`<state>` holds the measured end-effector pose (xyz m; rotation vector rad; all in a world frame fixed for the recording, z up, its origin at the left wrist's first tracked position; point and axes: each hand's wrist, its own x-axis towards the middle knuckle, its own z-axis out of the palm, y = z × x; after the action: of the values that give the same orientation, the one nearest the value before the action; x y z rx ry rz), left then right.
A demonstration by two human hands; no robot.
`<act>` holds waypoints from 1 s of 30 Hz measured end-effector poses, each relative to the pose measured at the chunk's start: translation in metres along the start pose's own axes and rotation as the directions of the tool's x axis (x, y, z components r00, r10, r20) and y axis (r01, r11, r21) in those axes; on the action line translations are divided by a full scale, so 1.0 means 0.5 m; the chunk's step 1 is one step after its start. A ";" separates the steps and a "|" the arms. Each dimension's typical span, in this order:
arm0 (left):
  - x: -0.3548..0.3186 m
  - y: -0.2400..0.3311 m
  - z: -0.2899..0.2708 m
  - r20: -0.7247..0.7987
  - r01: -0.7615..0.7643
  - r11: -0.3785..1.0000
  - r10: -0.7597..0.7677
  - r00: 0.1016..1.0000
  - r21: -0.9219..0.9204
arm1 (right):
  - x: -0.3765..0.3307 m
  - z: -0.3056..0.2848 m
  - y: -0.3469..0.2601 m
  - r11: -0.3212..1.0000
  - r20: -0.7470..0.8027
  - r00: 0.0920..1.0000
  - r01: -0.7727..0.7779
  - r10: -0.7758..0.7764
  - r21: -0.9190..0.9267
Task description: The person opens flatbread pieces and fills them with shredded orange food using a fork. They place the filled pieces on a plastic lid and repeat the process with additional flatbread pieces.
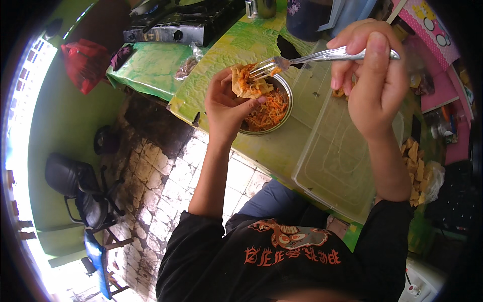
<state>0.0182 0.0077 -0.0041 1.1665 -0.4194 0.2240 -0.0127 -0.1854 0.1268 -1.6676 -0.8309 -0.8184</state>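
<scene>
The left hand [221, 104] pinches a tan fried pocket [245, 91] between thumb and fingers, tilted over the near-left edge of the round bowl [290, 104] of shredded orange filling [271, 111]. The right hand [373, 75] grips the fork [324, 54] by its handle, tines resting at the filling in the pocket. Pressing gently with the flat of the tines should pack it without tearing the thin-looking wall. A loose, steady pinch seems best, and staying above the bowl should let stray shreds drop back in.
</scene>
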 end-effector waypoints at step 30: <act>-0.006 -0.015 -0.005 0.022 -0.076 0.995 0.078 0.997 -0.058 | -0.015 -0.011 0.014 0.999 -0.098 0.995 -0.020 0.023 0.030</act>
<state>0.0188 0.0073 -0.0125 1.0988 -0.4897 0.2635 -0.0115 -0.1929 0.1182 -1.5947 -0.7523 -0.8629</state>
